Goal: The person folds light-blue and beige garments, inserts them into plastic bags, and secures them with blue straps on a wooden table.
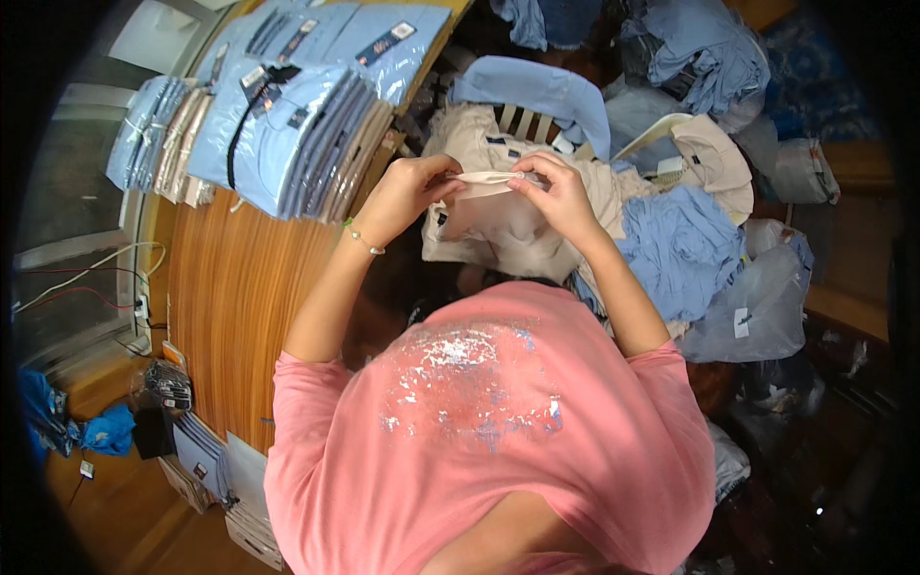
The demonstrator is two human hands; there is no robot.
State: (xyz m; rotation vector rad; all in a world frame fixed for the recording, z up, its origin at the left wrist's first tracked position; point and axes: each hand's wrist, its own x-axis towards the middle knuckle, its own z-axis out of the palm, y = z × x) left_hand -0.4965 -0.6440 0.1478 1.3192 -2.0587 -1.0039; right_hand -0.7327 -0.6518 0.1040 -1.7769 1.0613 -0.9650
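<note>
I hold a beige shirt (498,225) up in front of me by its collar. My left hand (407,192) pinches the left end of the collar and wears a thin bead bracelet at the wrist. My right hand (554,192) grips the collar's right end, fingers curled over the fabric. The shirt's body hangs down below both hands, above a heap of other beige shirts (479,134).
A wooden table (235,287) at my left carries stacks of folded blue and beige shirts in clear bags (287,134). Loose blue shirts (680,244) and plastic bags (757,307) pile at the right. A white chair back (522,120) shows behind the heap. Cables (86,283) run at far left.
</note>
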